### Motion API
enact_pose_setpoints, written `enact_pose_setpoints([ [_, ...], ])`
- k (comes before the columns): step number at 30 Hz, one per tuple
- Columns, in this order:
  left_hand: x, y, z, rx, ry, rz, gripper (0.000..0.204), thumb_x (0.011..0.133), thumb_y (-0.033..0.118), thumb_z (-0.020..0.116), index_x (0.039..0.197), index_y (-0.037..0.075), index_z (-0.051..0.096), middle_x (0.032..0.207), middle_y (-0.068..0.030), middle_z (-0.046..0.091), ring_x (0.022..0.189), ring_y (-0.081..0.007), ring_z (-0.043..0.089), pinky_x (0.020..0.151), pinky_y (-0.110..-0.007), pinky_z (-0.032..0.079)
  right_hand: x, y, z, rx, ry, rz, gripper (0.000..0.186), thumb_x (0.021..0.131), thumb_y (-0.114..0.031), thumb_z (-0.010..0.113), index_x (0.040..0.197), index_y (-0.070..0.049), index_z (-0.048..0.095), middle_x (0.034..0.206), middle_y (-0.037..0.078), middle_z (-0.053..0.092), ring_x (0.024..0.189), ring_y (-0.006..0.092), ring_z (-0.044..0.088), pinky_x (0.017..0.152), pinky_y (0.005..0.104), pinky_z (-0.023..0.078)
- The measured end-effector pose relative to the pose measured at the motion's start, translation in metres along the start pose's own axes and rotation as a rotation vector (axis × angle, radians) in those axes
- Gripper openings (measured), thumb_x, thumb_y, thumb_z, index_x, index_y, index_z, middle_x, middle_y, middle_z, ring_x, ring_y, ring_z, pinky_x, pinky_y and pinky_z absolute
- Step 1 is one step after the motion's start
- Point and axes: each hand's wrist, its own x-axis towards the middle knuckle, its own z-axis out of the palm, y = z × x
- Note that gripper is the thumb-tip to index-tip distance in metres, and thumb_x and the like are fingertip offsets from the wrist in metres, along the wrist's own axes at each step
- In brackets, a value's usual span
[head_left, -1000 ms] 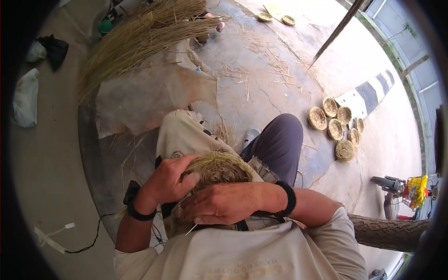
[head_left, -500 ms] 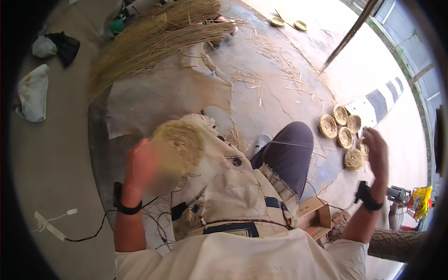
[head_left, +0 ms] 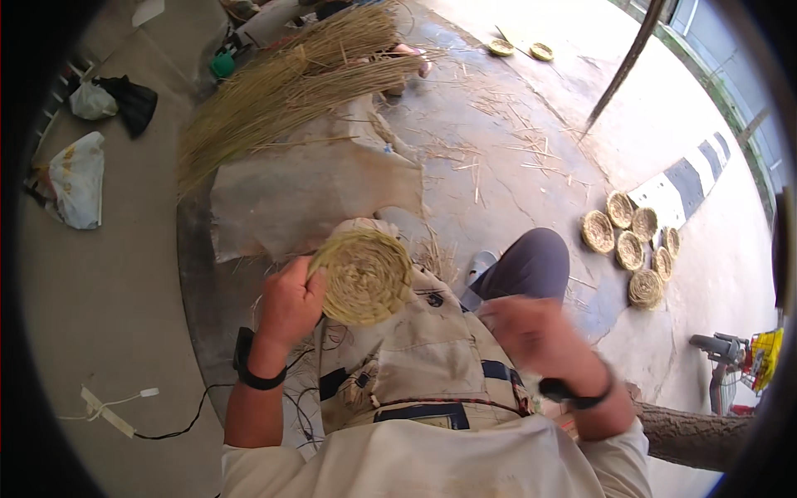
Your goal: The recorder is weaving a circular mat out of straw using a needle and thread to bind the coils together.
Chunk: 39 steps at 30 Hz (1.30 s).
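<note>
A round, shallow straw basket (head_left: 365,276) is held tilted over my lap, its coiled weave facing up. My left hand (head_left: 292,303) is closed on its left rim, the thumb lying over the edge. To the right of the basket, apart from it, my right hand (head_left: 535,332) hangs above my thigh. Motion blurs that hand, but its fingers look curled together; whatever they may hold does not show. A tan canvas apron (head_left: 423,349) covers my lap beneath the basket.
A large straw bundle (head_left: 290,87) lies ahead left beside a sheet of tan cloth (head_left: 320,187). Several finished-looking baskets (head_left: 629,251) sit on the ground at right, near a striped board (head_left: 685,183). A log (head_left: 693,436) is at lower right, a cable (head_left: 178,432) at left.
My right hand has come in from the far right toward my lap; a thin strand stretched toward it earlier no longer shows. The basket and my left hand now appear farther right and sharper.
</note>
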Motion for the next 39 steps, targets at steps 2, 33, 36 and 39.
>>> enact_pose_setpoints([
  [2,-0.003,0.014,0.008,-0.042,-0.033,0.058,0.015,0.097,0.013,0.067,0.102,-0.001,0.067,0.091,-0.0264,0.071,0.085,-0.0477,0.07,0.069,-0.05,0.055,0.041,-0.024,0.05,-0.05,-0.022,0.194,0.02,0.097,-0.016,0.068,0.113,-0.004,0.067,0.073,0.015,0.07,0.062,0.036,0.071,0.058,0.0473,0.057],
  [33,-0.013,0.034,0.036,0.041,-0.077,0.307,0.029,0.091,0.012,0.072,0.115,-0.001,0.066,0.088,-0.0222,0.072,0.076,-0.0427,0.072,0.063,-0.05,0.058,0.059,-0.017,0.073,0.231,-0.011,0.375,0.014,0.097,-0.013,0.066,0.09,-0.001,0.066,0.08,0.026,0.068,0.072,0.0484,0.066,0.066,0.053,0.054],
  [36,-0.017,0.043,0.034,0.069,-0.097,0.348,0.031,0.088,0.009,0.071,0.118,-0.001,0.066,0.092,-0.0212,0.073,0.079,-0.0424,0.072,0.066,-0.049,0.059,0.06,-0.016,0.079,0.22,0.003,0.355,0.011,0.096,-0.013,0.067,0.093,-0.002,0.066,0.076,0.024,0.067,0.071,0.0477,0.067,0.066,0.0528,0.055],
  [39,-0.019,0.049,0.037,0.064,-0.155,0.39,0.035,0.085,0.005,0.072,0.119,-0.001,0.067,0.096,-0.0211,0.074,0.081,-0.0426,0.073,0.068,-0.048,0.06,0.061,-0.018,0.076,0.023,0.015,0.3,0.012,0.095,-0.015,0.07,0.094,-0.004,0.066,0.075,0.02,0.068,0.07,0.045,0.068,0.065,0.0514,0.056],
])
